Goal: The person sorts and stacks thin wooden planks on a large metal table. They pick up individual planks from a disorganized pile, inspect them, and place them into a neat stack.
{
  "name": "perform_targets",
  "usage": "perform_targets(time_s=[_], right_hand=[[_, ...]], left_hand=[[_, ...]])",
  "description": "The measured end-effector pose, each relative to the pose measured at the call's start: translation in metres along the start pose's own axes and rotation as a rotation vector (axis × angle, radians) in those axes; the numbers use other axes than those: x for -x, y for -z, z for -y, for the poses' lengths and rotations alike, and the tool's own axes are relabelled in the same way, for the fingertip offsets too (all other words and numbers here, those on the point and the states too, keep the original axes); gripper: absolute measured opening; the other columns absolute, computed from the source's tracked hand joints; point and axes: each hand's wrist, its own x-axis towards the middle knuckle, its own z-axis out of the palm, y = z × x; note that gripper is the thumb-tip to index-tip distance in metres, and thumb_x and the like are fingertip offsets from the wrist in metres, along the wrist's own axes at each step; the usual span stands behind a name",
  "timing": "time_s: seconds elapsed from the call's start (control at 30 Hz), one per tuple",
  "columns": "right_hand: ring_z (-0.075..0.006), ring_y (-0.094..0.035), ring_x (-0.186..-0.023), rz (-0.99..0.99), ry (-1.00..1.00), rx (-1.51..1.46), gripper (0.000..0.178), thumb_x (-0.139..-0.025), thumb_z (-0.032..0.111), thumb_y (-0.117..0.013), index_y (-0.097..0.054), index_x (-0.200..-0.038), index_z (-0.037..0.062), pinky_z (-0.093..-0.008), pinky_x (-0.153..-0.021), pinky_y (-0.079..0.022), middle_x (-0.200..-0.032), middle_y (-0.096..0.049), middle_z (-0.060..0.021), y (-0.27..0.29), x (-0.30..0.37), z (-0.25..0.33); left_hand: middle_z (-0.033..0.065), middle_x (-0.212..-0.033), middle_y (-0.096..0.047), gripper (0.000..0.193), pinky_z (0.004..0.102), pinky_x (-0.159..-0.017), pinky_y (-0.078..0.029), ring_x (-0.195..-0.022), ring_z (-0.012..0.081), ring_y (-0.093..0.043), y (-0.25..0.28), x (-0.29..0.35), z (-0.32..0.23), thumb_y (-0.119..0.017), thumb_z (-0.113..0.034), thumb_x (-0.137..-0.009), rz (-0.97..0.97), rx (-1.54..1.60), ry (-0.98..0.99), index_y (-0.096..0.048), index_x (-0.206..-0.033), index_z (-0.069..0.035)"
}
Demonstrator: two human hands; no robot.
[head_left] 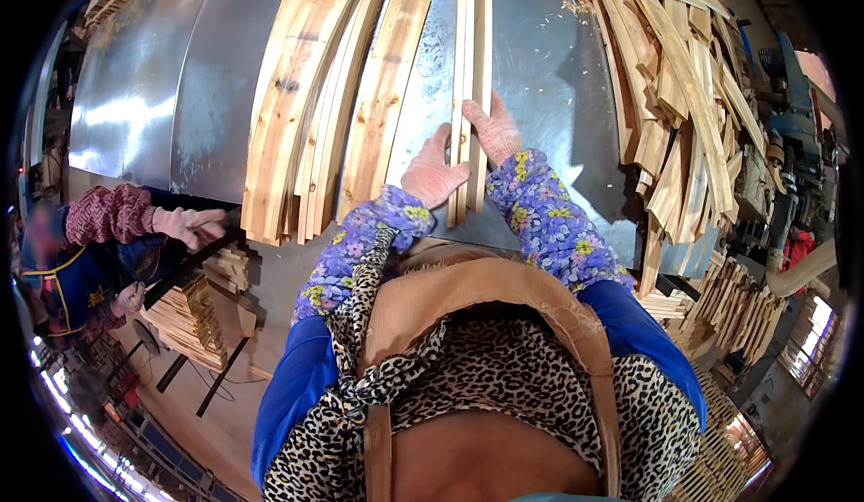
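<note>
In front of me two narrow wooden strips [464, 61] stand on edge side by side, pointing away across the metal table. My left hand [436, 174], in a pale pink glove, presses on their left side near the close end. From the right, my right hand [495, 133], gloved alike, grips them a little farther along, its thumb lying over the top. The undersides of both hands' fingers are partly hidden by the wood. A flat knotty board [385, 97] rests left of the strips, beside a stack of wider boards [301, 88].
The grey metal tabletop [558, 61] carries a loose heap of wooden slats [679, 97] on the right. Sawdust lies near its far edge. At left, a co-worker's gloved hand [191, 226] is by the table edge, above stacked wood [189, 322]. More slats [738, 308] are piled at lower right.
</note>
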Motion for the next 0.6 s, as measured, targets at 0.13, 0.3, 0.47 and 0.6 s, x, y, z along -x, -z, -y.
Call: perform_targets(time_s=[0.13,0.3,0.47,0.6], right_hand=[[-0.0346,-0.062,-0.138,-0.071,0.029,0.275,0.091,-0.096,0.024,-0.083,-0.033,-0.166,-0.0051,-0.0411,-0.117,-0.050,-0.148,-0.064,-0.0239,-0.021,0.024,0.050],[-0.0356,-0.073,-0.117,-0.022,0.075,-0.668,0.060,-0.095,0.017,-0.065,-0.055,-0.150,-0.0040,-0.0477,-0.105,-0.060,-0.135,-0.071,-0.0212,0.021,0.015,0.012],[-0.0359,-0.076,-0.108,0.390,-0.198,-1.196,0.064,-0.094,0.033,-0.069,-0.059,-0.146,-0.0032,-0.0488,-0.093,-0.064,-0.125,-0.075,-0.0239,0.046,0.010,-0.013],[-0.0270,-0.074,-0.092,0.706,-0.105,-1.282,0.069,-0.100,0.039,-0.072,-0.052,-0.154,0.0019,-0.0347,-0.075,-0.062,-0.130,-0.072,-0.0235,0.010,0.014,-0.002]], left_hand=[[0.0295,-0.159,-0.052,0.094,0.0503,-0.122,-0.043,-0.144,0.0464,-0.053,-0.008,0.007,0.004,-0.071,-0.055,-0.092,-0.028,-0.436,-0.096,-0.042,-0.165,-0.002],[0.0328,-0.156,-0.049,0.089,0.0583,-0.119,-0.043,-0.146,0.0489,-0.047,0.046,0.016,0.057,-0.081,-0.047,-0.088,-0.511,-0.652,-0.098,-0.049,-0.157,-0.002],[0.0321,-0.162,-0.042,0.090,0.0591,-0.119,-0.044,-0.148,0.0504,-0.044,0.057,0.024,0.044,-0.083,-0.041,-0.085,-0.401,-0.577,0.159,-0.048,-0.158,-0.004],[0.0258,-0.151,-0.056,0.104,0.0473,-0.112,-0.051,-0.133,0.0350,-0.060,0.041,0.008,0.089,-0.084,-0.042,-0.083,-0.296,0.237,-0.033,-0.040,-0.165,0.003]])
